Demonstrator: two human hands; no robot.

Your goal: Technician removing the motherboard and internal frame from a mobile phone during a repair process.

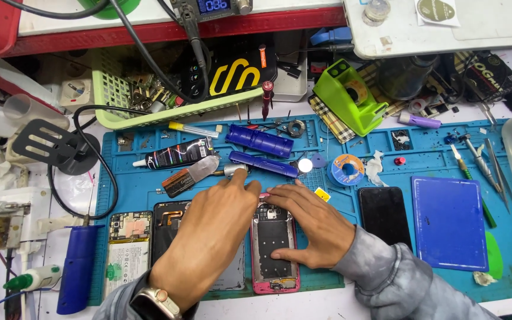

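Observation:
A pink opened phone frame (274, 264) lies on the blue work mat (422, 157) near the front edge. My right hand (312, 228) rests on it, thumb along its lower right side, fingers reaching to its top end. My left hand (211, 237), with a wristwatch, comes in from the left and its fingertips meet the top of the same frame, over a grey phone back (229, 278). Whether anything small is pinched between the fingers is hidden.
A phone with exposed battery (127, 249) and a dark phone (167, 228) lie left. A black phone (384, 214) and blue pad (449, 222) lie right. Behind are a glue tube (176, 155), scraper (191, 176), blue cases (260, 142), solder spool (346, 169), tweezers (487, 166), a green tape dispenser (349, 98) and a green basket (111, 89).

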